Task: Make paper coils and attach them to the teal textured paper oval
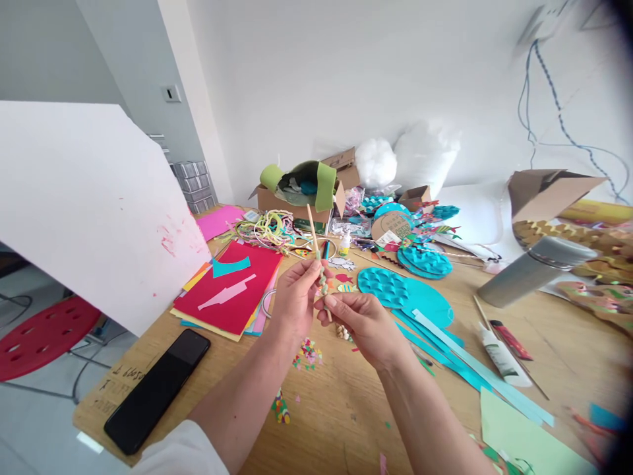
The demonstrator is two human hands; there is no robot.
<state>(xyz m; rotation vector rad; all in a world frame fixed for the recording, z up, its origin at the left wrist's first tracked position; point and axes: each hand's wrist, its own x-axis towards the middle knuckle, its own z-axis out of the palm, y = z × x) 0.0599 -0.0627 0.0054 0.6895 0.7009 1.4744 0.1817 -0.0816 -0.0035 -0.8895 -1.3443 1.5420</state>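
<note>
This is a home craft corner or small hobby workroom. A pale wooden table (346,422) against a plain white wall (306,79) is crowded with making supplies: a stack of coloured card sheets topped by red (232,290) at 9 o'clock, teal scalloped paper discs (390,287) at 2 o'clock, an open brown cardboard box of green scraps (301,191) at 12 o'clock, and a white glue tube (502,356) at 3 o'clock.

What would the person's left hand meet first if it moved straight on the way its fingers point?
Probably the right hand: the left hand faces it across the stick both hold.
</note>
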